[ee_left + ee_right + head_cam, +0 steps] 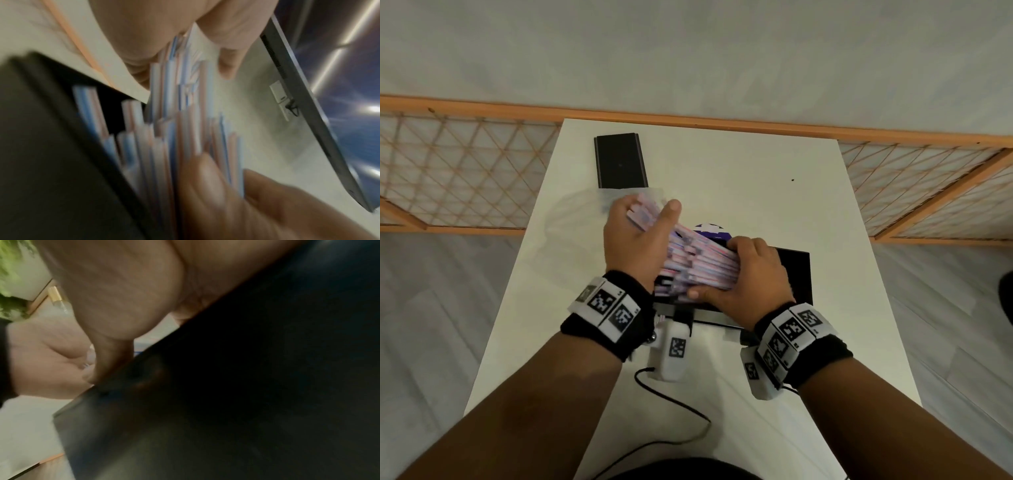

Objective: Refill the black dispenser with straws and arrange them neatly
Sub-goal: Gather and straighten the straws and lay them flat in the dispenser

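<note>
A thick bundle of pink, blue and white striped straws (pixel 698 263) lies slanted over the open black dispenser (pixel 796 274) on the white table (pixel 756 178). My left hand (pixel 645 226) grips the far end of the bundle, thumb on top. My right hand (pixel 738 274) grips the near end, fingers over it and thumb underneath. In the blurred left wrist view the straws (pixel 174 129) spread unevenly beside the dispenser wall (pixel 51 146), with several ends down inside it. The right wrist view is mostly filled by the dark dispenser (pixel 246 386) and my palm (pixel 123 288).
A flat black lid (pixel 619 161) lies at the table's far left. A clear plastic bag (pixel 582 216) sits beside my left hand. Something purple (pixel 712 231) peeks out behind the bundle. A black cable (pixel 674 401) trails at the near edge. A wooden lattice rail (pixel 465 171) runs behind.
</note>
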Demonstrator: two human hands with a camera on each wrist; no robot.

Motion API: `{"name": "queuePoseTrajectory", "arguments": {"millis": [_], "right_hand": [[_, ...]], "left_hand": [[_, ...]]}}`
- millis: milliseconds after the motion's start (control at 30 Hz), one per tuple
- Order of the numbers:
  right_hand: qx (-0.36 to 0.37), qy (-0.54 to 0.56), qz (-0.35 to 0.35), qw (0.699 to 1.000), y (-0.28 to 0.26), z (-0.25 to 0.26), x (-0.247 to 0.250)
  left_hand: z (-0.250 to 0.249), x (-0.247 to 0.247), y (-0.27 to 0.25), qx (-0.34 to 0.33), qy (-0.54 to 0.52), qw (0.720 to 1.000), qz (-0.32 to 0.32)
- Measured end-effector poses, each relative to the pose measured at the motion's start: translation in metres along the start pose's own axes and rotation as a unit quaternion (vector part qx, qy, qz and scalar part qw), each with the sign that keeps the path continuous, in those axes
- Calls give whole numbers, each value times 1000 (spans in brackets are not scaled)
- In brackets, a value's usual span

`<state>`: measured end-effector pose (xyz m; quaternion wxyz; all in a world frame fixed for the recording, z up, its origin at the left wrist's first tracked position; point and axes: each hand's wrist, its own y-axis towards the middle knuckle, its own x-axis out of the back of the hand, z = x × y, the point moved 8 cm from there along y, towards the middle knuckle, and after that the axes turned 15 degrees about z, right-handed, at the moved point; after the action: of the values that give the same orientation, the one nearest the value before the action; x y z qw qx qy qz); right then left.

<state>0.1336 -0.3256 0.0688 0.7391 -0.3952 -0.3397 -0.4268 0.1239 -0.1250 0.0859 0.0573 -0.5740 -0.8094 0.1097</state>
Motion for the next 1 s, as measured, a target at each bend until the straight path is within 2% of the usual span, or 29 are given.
{"name": "queuePoseTrajectory", "arguments": {"millis": [67,133,200,267,333,400,467,533,567,633,667,700,800,867,933,1000], "right_hand": [[4,1,-11,1000,-6,-7,-3],[1,-2,-38,999,-12,-12,-1],[-8,-19,-30,999,-13,-16,-3],[-11,-34,9,999,-10,-17,-10],[-4,-21,17,1000,-8,-17,-10],[18,12,-8,1000,-8,-16,-4],[43,39,-28,998,-10,-14,3],[57,62,-29,996,-12,-10,8],[61,74,-27,995,-14,-8,10],[64,89,-22,994,-15,-2,14],[66,90,-22,994,-15,0,15],[69,88,-24,993,-15,3,16],[82,85,-27,993,-17,8,13],[90,91,-21,992,-19,12,9],[100,89,-14,991,-21,15,4],[106,86,-8,991,-22,16,0]], "left_hand": [[14,9,4,34,-80,996,-17],[30,7,11,78,-196,977,31],[37,3,9,91,-234,965,77],[47,6,7,73,-238,965,86],[61,20,0,90,-200,975,43],[77,42,-11,137,-120,982,-43],[92,57,-19,175,-12,981,-78],[110,58,-22,231,138,963,-24],[119,53,-24,265,198,943,32],[137,38,-33,318,306,883,160],[143,32,-35,324,343,860,195],[146,29,-36,322,356,854,200],[147,25,-36,291,341,881,153],[148,20,-34,259,354,886,147],[150,18,-33,237,386,880,145],[153,20,-33,230,429,861,147]]}}
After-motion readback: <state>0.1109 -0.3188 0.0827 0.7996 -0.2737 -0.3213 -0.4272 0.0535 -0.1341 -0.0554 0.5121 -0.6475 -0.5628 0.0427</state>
